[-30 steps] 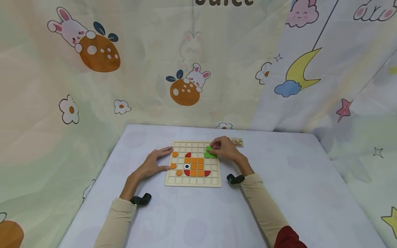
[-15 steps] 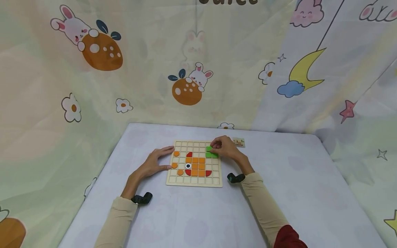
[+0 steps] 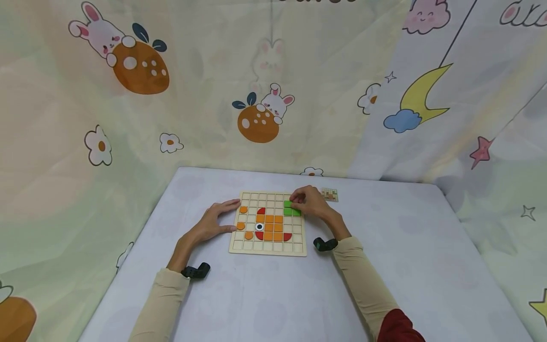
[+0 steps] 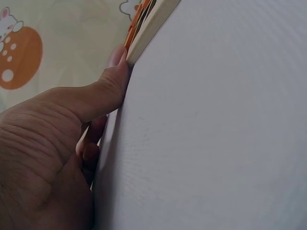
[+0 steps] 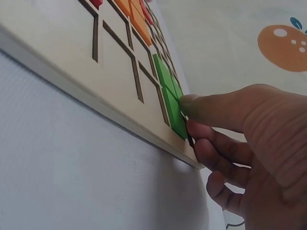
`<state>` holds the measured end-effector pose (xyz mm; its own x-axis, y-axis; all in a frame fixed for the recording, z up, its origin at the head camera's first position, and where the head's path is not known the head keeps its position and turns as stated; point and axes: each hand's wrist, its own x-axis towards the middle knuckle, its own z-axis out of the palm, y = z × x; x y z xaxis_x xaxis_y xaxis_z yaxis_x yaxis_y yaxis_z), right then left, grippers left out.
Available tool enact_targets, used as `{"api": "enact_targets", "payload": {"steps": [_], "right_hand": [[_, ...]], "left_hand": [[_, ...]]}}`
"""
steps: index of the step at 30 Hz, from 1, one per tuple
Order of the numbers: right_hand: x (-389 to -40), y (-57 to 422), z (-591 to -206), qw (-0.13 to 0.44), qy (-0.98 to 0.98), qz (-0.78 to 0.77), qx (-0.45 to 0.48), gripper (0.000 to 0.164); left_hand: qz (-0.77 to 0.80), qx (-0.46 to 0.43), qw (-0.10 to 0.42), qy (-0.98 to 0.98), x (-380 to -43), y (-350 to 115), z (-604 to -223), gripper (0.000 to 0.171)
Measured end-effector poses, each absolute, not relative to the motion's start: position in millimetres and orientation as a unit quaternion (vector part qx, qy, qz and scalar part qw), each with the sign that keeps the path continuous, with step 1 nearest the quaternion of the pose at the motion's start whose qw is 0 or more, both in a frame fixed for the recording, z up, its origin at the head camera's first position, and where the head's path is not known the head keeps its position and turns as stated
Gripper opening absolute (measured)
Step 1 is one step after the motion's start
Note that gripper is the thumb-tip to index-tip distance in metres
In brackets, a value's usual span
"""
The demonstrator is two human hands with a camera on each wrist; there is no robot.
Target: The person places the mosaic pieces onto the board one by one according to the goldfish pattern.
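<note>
A light wooden grid board (image 3: 252, 248) lies on the table with a fish-like pattern of orange square tiles (image 3: 273, 228), red curved tiles (image 3: 287, 236) and a white eye tile (image 3: 259, 227). Green tiles (image 3: 296, 212) sit at its far right. My right hand (image 3: 314, 203) pinches at one of them, its thumb (image 5: 206, 108) on the green edge and the other fingers curled beside the board's edge. Spread along the left side of the board, my left hand (image 3: 209, 224) touches the edge with its thumb (image 4: 103, 91) and fingertips.
Orange round pieces (image 3: 241, 226) lie on the board's left columns. A small patterned card (image 3: 330, 194) rests behind the right hand. The white table (image 3: 273, 294) meets a cloth backdrop (image 3: 205, 95) printed with rabbits and fruit.
The green tile at my right fingers now lies squarer in the grid, lined up with the green ones below it. Both hands hold nearly the same place; the head view has shifted slightly.
</note>
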<state>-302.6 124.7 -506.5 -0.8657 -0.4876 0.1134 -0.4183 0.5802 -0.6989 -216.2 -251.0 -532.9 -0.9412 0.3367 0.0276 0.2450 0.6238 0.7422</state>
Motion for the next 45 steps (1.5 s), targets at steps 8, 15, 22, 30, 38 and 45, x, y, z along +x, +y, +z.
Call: {"api": "enact_targets", "payload": {"steps": [8,15,22,30,38,45], "right_hand": [[-302.2,123.1,-505.3,0.041,0.888,-0.370,-0.271,0.008],[-302.2,126.1,-504.4,0.039,0.892,-0.369,-0.258,0.012],[-298.2,130.1,-501.5,0.046,0.890,-0.378,-0.250,0.012],[-293.1,131.4,-497.9,0.076,0.884,-0.378,-0.265,0.005],[-291.9,128.4,-498.7,0.091,0.884,-0.370,-0.272,0.004],[-292.2,126.5,-496.0,0.089,0.885,-0.358,-0.285,0.005]], "left_hand": [[0.399,0.164,0.056,0.900,-216.6,-251.0,-533.4,0.087],[0.393,0.172,0.051,0.902,-218.3,-249.3,-530.5,0.084],[0.391,0.171,0.058,0.903,-218.4,-250.3,-532.7,0.085],[0.391,0.165,0.049,0.904,-217.0,-250.7,-530.9,0.085],[0.391,0.168,0.046,0.904,-216.2,-251.3,-530.3,0.085],[0.396,0.174,0.044,0.900,-216.8,-252.6,-532.1,0.085]]}}
